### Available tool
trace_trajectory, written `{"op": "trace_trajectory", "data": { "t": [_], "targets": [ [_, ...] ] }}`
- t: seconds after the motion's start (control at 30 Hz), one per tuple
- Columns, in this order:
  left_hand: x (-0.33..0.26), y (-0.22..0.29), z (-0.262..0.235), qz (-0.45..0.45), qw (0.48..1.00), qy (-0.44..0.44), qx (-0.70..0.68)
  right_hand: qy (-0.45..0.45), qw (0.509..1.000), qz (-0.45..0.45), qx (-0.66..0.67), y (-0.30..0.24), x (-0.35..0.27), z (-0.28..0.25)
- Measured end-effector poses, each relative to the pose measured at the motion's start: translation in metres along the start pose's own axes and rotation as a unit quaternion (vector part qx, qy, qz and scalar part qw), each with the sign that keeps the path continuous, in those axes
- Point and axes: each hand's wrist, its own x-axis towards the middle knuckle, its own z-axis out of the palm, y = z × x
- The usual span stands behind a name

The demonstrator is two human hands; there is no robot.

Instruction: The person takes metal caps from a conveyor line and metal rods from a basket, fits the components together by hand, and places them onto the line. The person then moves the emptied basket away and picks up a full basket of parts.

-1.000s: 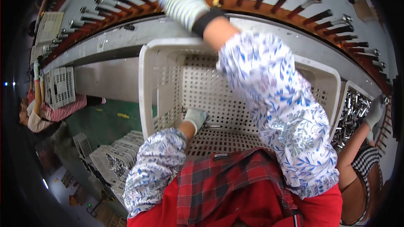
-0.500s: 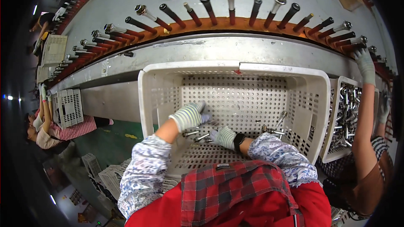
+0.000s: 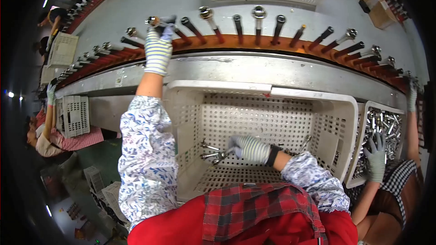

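**Me:** Reaching up with my left hand, I am putting a small metal part on one of the dark pegs that stick up in a long row from the curved orange rail. I think it goes best if I line the part up straight over the peg and let go only when it sits flat.

**Helper:** Where are the other parts?

**Me:** Down in the big white basket in front of me. A few metal pieces lie on its floor.

**Helper:** How are your arms?

**Me:** My left arm is stretched up long, and its grip is closed on the small metal part. My right arm is bent low, and my right hand is in the basket. Its grip looks curled beside the pieces, but I cannot tell if it holds one.
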Motion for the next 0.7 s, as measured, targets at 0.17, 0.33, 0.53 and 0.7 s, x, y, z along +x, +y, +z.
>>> {"op": "trace_trajectory", "data": {
  "t": [0.17, 0.33, 0.53, 0.7],
  "targets": [
    [0.012, -0.029, -0.013, -0.115, 0.967, -0.027, 0.227, 0.126, 0.906, -0.193, 0.355, -0.097, -0.063, -0.141],
    [-0.007, -0.039, -0.034, -0.110, 0.991, 0.036, 0.061, 0.467, 0.819, -0.280, 0.179, -0.118, -0.007, -0.214],
    [-0.131, 0.043, -0.010, -0.028, 0.983, 0.075, -0.166, 0.461, 0.880, -0.065, 0.093, -0.097, 0.068, -0.234],
    [-0.205, 0.066, -0.015, 0.053, 0.920, -0.368, 0.121, 0.444, 0.894, 0.012, 0.062, -0.171, 0.086, -0.209]
  ]
}}
